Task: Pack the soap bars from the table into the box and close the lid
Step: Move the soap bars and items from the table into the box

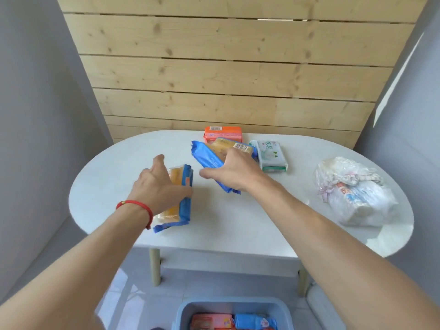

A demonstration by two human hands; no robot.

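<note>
On the white oval table (pixel 238 225), my left hand (pixel 159 186) closes over a blue-wrapped yellow soap pack (pixel 176 210) at the left. My right hand (pixel 235 172) grips another blue-wrapped soap pack (pixel 207 158) near the middle, tilted on the table. Behind it lie an orange soap pack (pixel 222 133) and a white-and-green soap pack (pixel 271 154). The light blue box (pixel 190 310) stands open on the floor below the table's front edge, with pink and blue soap packs inside. Its lid is out of view.
A crumpled white plastic bag (pixel 354 196) with something inside rests at the table's right end. A wooden plank wall rises behind the table. Grey walls flank both sides. A white object (pixel 319 303) stands on the floor at the right.
</note>
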